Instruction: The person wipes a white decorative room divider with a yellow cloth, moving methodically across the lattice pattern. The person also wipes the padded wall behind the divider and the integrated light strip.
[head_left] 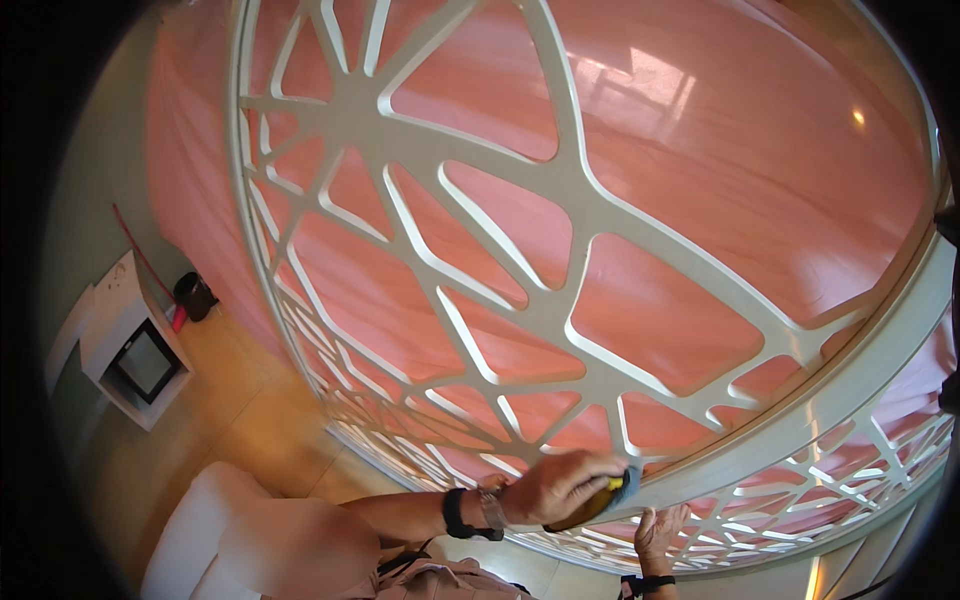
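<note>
White lattice screen fills view; left hand grips a cloth, right hand spread open.

White lattice screen of branching bars stood ahead, spanning most of view; pink curtain hung behind it. Left hand lay on lattice's curved lower rail, over blue-and-yellow cloth. Right hand sat just below and right of it, on lower lattice section. White wall box with dark screen left, black bin beyond it. White cushioned seat lower left.
</note>
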